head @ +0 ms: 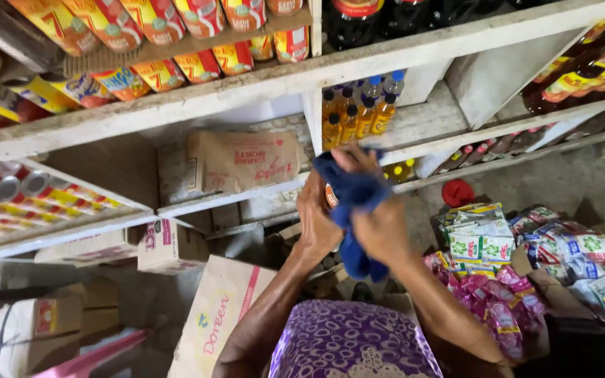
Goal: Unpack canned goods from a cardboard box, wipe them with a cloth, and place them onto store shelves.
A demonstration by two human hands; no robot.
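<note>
Right hand (379, 227) fingers closed on blue cloth (353, 203), left hand (316, 220) gripping bottle (331, 197)

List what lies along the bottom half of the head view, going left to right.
Small white carton with pink print → tilted brown cardboard box → left hand → blue cloth gripped by right hand → pink sachets → green-and-white packets → brown box of mixed packets.

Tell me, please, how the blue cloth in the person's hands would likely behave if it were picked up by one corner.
The blue cloth would probably hang limp: it already droops below the right hand. It looks soft and bunched, so likely light and unbreakable. It folds over the item the left hand holds, so it should drape rather than slide.
</note>
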